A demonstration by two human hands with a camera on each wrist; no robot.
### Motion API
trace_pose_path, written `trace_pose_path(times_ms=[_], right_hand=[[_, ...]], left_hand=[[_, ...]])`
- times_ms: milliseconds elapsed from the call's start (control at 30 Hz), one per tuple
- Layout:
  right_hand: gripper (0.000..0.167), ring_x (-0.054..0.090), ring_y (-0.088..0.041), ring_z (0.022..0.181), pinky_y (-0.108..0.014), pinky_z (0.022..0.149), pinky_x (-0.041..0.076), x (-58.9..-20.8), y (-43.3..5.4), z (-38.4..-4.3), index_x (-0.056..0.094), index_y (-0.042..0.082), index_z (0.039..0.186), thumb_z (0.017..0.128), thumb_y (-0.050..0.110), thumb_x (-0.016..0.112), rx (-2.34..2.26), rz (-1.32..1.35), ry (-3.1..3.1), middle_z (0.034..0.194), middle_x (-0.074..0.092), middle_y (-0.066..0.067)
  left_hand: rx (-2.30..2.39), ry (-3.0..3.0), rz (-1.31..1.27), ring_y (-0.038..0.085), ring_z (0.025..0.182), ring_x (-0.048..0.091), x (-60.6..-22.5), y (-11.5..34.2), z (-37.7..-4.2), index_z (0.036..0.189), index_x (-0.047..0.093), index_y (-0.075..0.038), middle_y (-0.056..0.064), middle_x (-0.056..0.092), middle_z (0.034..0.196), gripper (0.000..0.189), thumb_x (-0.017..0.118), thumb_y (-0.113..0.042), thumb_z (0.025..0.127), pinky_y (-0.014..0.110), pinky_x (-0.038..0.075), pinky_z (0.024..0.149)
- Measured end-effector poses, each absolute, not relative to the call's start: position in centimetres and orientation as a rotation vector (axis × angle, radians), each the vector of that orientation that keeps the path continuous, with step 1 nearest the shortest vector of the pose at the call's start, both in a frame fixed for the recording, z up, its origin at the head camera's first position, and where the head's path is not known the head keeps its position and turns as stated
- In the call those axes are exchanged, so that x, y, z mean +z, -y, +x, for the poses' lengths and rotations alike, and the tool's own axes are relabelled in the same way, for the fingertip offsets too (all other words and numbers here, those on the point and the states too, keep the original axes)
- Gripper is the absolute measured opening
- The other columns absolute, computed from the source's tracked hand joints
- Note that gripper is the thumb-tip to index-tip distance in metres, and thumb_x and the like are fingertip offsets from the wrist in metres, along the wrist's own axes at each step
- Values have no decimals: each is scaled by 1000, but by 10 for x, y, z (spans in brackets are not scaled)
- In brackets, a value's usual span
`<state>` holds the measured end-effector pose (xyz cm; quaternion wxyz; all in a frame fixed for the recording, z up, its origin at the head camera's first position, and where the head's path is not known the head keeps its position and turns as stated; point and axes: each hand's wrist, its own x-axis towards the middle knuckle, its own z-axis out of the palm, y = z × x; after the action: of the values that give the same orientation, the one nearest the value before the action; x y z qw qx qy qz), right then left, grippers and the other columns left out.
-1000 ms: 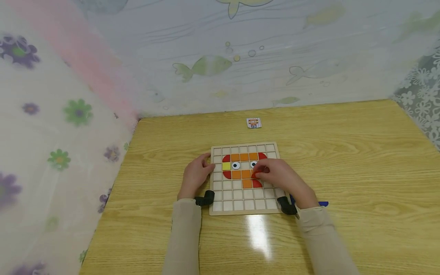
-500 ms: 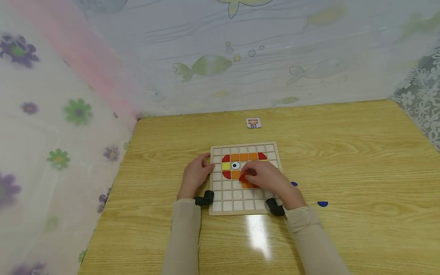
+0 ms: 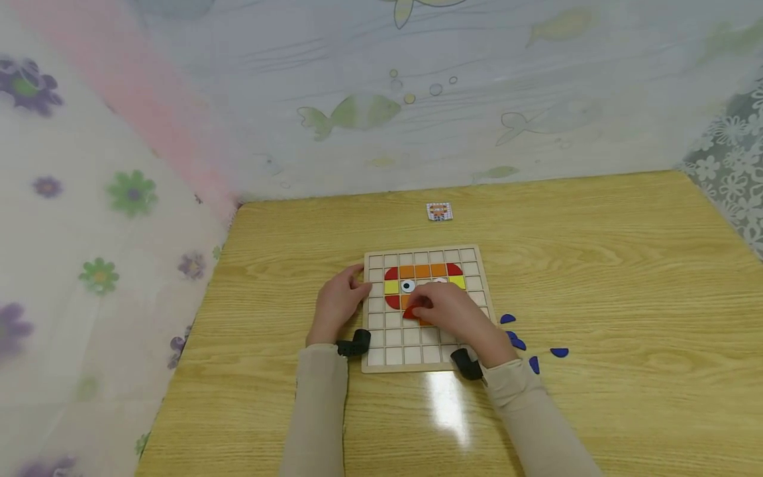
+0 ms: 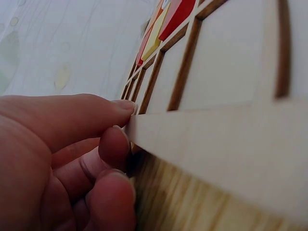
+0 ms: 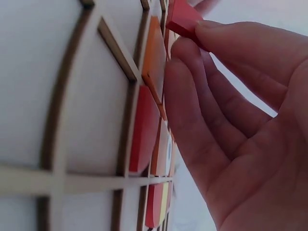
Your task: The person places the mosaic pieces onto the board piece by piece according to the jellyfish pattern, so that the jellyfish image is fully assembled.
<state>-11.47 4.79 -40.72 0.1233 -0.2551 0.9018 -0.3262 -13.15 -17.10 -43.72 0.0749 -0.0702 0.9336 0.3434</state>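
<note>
A square wooden grid board (image 3: pixel 405 368) lies on the table with red, orange and yellow tiles set in its cells, plus a round eye tile (image 3: pixel 408 286); a second eye is mostly covered. My left hand (image 3: pixel 341 298) holds the board's left edge, thumb on the rim and fingers curled against its side, as the left wrist view shows. Between thumb and fingers my right hand (image 3: pixel 453 315) pinches a red quarter-round tile (image 5: pixel 185 17), over the row of cells just below the left eye. That hand hides several cells around the middle.
Several blue half-round tiles (image 3: pixel 559 352) lie on the table right of the board. A small pattern card (image 3: pixel 439 211) lies behind it. A patterned wall (image 3: pixel 357 152) borders the table (image 3: pixel 626 265) at the back, another at the left.
My right hand has moved left across the board with the red tile, uncovering the yellow tile at right and the blue tiles on the table. My left hand stays at the edge.
</note>
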Motion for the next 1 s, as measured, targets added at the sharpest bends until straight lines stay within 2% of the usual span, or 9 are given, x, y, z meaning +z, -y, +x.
trace_pose_path(times_ms=[300, 700, 1000], right_hand=[[6, 49, -8, 68, -26, 65, 41, -411, -44, -114, 65, 19, 85, 82, 14, 62, -880, -776, -2639, 76, 57, 12], [6, 50, -10, 73, -27, 69, 41, -410, -42, -112, 67, 18, 84, 80, 14, 66, -868, -751, -2651, 82, 55, 8], [4, 47, -9, 73, -26, 68, 41, -413, -44, -110, 66, 20, 83, 80, 16, 66, -887, -746, -2672, 85, 50, 8]], left_hand=[[1022, -2800, -204, 15, 54, 49, -436, 170, -131, 128, 49, -20, -2, 54, 72, 46, 58, -33, 85, 29, 37, 56], [1045, -2789, -195, 16, 53, 49, -432, 171, -131, 129, 48, -20, -2, 54, 72, 46, 58, -33, 85, 29, 37, 55], [1036, -2796, -188, 15, 54, 48, -431, 170, -130, 128, 49, -19, -2, 54, 73, 46, 58, -32, 85, 28, 36, 55]])
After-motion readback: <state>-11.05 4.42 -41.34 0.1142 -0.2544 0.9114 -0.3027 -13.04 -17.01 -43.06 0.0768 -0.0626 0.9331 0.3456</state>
